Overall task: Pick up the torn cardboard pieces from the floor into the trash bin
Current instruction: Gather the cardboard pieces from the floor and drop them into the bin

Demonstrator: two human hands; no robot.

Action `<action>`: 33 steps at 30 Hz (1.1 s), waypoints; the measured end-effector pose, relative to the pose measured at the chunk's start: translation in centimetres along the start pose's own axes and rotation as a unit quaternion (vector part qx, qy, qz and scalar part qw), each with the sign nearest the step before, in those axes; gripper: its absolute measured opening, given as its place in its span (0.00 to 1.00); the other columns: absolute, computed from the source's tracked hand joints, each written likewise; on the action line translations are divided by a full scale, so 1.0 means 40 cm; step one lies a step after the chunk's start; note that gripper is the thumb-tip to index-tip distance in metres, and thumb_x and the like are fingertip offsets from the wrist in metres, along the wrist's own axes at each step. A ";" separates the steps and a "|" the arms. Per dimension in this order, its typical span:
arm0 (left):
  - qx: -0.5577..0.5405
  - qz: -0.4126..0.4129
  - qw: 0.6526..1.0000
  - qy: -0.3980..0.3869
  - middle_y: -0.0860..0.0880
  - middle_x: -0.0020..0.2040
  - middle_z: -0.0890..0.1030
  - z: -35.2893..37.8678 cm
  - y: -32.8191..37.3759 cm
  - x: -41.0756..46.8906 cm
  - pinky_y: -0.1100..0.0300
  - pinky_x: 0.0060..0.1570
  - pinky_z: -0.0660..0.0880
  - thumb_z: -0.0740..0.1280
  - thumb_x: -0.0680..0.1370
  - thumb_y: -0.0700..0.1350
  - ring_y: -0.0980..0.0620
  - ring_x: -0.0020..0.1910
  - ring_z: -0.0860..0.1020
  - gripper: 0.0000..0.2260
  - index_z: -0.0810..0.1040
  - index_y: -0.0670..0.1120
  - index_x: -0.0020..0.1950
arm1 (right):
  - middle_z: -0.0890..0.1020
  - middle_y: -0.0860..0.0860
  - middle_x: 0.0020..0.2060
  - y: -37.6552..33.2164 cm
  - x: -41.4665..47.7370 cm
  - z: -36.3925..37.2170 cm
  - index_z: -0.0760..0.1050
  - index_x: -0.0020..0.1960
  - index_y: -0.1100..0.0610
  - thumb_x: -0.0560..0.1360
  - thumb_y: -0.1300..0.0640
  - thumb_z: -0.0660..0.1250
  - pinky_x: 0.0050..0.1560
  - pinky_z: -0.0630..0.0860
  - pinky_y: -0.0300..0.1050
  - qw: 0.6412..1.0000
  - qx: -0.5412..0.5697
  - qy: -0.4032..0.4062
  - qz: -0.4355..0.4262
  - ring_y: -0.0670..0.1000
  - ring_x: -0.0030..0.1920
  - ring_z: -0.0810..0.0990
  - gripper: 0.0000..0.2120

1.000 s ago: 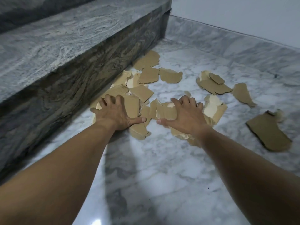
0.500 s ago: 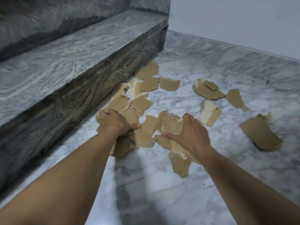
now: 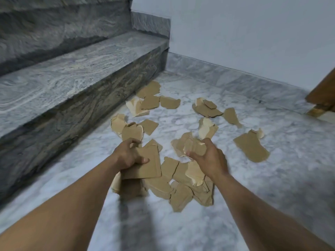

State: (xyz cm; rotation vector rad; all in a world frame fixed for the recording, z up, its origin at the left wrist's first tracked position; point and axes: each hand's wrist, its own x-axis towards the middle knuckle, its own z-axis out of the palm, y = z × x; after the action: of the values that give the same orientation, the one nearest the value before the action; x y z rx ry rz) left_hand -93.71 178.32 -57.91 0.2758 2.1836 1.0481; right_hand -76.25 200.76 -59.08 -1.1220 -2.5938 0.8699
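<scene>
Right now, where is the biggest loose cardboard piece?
In the head view it lies flat on the marble floor at the far right, the big piece beyond the right hand, with a small pale scrap at its far corner.

We record the setting as the foot of an indoor staircase, most likely in a home or residential building. Grey veined stone steps (image 3: 76, 82) rise at left from a polished white marble floor (image 3: 253, 187), with a matching marble skirting (image 3: 226, 77) running along a plain pale painted wall (image 3: 244, 33). At far right we note the lower corner of a wooden door or frame (image 3: 324, 95).
</scene>
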 end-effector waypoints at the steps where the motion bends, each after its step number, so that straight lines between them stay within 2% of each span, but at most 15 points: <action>1: -0.017 0.013 1.000 -0.002 0.44 0.61 0.76 0.008 -0.012 -0.011 0.70 0.31 0.71 0.80 0.69 0.37 0.55 0.43 0.75 0.30 0.74 0.45 0.67 | 0.83 0.55 0.53 0.005 -0.011 -0.010 0.72 0.64 0.50 0.71 0.38 0.75 0.44 0.75 0.49 1.000 0.021 0.008 0.006 0.60 0.55 0.81 0.29; 4: -0.092 0.026 0.995 -0.013 0.48 0.57 0.79 0.006 -0.020 -0.055 0.68 0.36 0.75 0.78 0.71 0.37 0.54 0.47 0.78 0.27 0.77 0.51 0.68 | 0.83 0.54 0.51 0.019 -0.051 -0.044 0.72 0.64 0.49 0.71 0.40 0.75 0.47 0.78 0.51 0.997 0.070 0.036 0.027 0.59 0.53 0.81 0.27; 7: -0.146 0.011 0.989 -0.029 0.47 0.58 0.81 -0.014 0.006 -0.097 0.53 0.51 0.81 0.78 0.72 0.37 0.47 0.53 0.81 0.24 0.80 0.56 0.63 | 0.82 0.51 0.46 0.022 -0.102 -0.105 0.73 0.62 0.50 0.71 0.42 0.76 0.46 0.79 0.51 0.992 0.100 0.066 0.041 0.56 0.47 0.80 0.24; 8: -0.148 0.017 0.988 -0.036 0.47 0.58 0.81 -0.016 0.023 -0.111 0.51 0.53 0.80 0.77 0.72 0.37 0.46 0.53 0.81 0.22 0.81 0.56 0.61 | 0.81 0.50 0.44 0.023 -0.117 -0.132 0.74 0.62 0.50 0.71 0.43 0.76 0.45 0.79 0.51 0.991 0.106 0.075 0.044 0.55 0.46 0.80 0.24; 10: -0.144 0.039 0.988 -0.045 0.48 0.59 0.80 -0.013 0.070 -0.140 0.53 0.51 0.80 0.77 0.73 0.37 0.47 0.53 0.80 0.21 0.81 0.56 0.62 | 0.80 0.49 0.47 0.024 -0.142 -0.193 0.73 0.64 0.48 0.71 0.44 0.77 0.46 0.78 0.50 0.988 0.118 0.091 0.043 0.55 0.50 0.80 0.25; 12: -0.133 0.070 0.988 -0.041 0.48 0.62 0.77 0.002 0.122 -0.161 0.54 0.51 0.80 0.78 0.72 0.38 0.46 0.54 0.79 0.22 0.81 0.55 0.63 | 0.81 0.50 0.57 0.022 -0.160 -0.263 0.73 0.69 0.45 0.72 0.46 0.77 0.49 0.75 0.46 0.986 0.126 0.107 0.026 0.55 0.58 0.79 0.28; 13: -0.135 0.083 0.986 -0.045 0.48 0.61 0.77 0.018 0.154 -0.177 0.56 0.48 0.81 0.77 0.72 0.38 0.47 0.52 0.79 0.22 0.81 0.55 0.63 | 0.80 0.49 0.62 0.023 -0.166 -0.300 0.72 0.70 0.44 0.72 0.46 0.77 0.50 0.73 0.45 0.985 0.125 0.118 0.014 0.55 0.61 0.78 0.29; 15: -0.144 0.105 0.982 -0.067 0.49 0.55 0.79 0.065 0.223 -0.215 0.62 0.39 0.78 0.76 0.74 0.36 0.50 0.47 0.80 0.23 0.79 0.55 0.65 | 0.79 0.48 0.65 0.035 -0.183 -0.384 0.73 0.70 0.41 0.72 0.46 0.77 0.51 0.72 0.43 0.983 0.118 0.142 0.002 0.53 0.63 0.78 0.29; 19: -0.155 0.160 0.970 -0.099 0.52 0.49 0.83 0.171 0.369 -0.291 0.63 0.41 0.78 0.76 0.72 0.33 0.52 0.43 0.82 0.26 0.79 0.48 0.69 | 0.80 0.46 0.65 0.066 -0.216 -0.575 0.76 0.69 0.42 0.71 0.47 0.78 0.54 0.71 0.41 0.978 0.113 0.174 -0.012 0.50 0.66 0.76 0.28; 23: -0.178 0.221 0.952 -0.115 0.47 0.61 0.83 0.283 0.516 -0.342 0.59 0.48 0.78 0.77 0.71 0.34 0.49 0.50 0.82 0.27 0.78 0.47 0.69 | 0.79 0.46 0.65 0.114 -0.226 -0.794 0.77 0.68 0.45 0.70 0.48 0.79 0.57 0.71 0.43 0.967 0.124 0.222 -0.014 0.50 0.65 0.76 0.27; 27: -0.182 0.259 0.936 -0.153 0.48 0.60 0.81 0.439 0.682 -0.427 0.59 0.47 0.79 0.77 0.72 0.35 0.50 0.51 0.83 0.26 0.78 0.46 0.69 | 0.78 0.45 0.62 0.186 -0.272 -1.019 0.77 0.68 0.47 0.71 0.50 0.79 0.54 0.70 0.43 0.946 0.146 0.288 -0.006 0.47 0.61 0.75 0.27; 30: -0.186 0.271 0.929 -0.171 0.46 0.56 0.82 0.577 0.813 -0.494 0.56 0.42 0.80 0.75 0.73 0.34 0.49 0.43 0.82 0.23 0.78 0.48 0.65 | 0.79 0.44 0.60 0.271 -0.322 -1.165 0.76 0.68 0.46 0.71 0.49 0.78 0.53 0.74 0.46 0.920 0.152 0.361 0.023 0.48 0.57 0.76 0.27; 33: -0.169 0.262 0.934 -0.173 0.44 0.59 0.81 0.729 0.916 -0.551 0.48 0.55 0.81 0.76 0.73 0.37 0.44 0.53 0.81 0.23 0.79 0.47 0.67 | 0.79 0.46 0.63 0.394 -0.377 -1.246 0.76 0.69 0.46 0.72 0.49 0.78 0.51 0.74 0.46 0.888 0.153 0.426 0.079 0.48 0.56 0.75 0.26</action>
State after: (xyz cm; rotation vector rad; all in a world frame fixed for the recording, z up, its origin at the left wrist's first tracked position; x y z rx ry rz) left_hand -61.65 209.81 -32.22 0.8460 1.6088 1.5099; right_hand -37.11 220.57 -26.88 -1.2537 -1.6089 0.5832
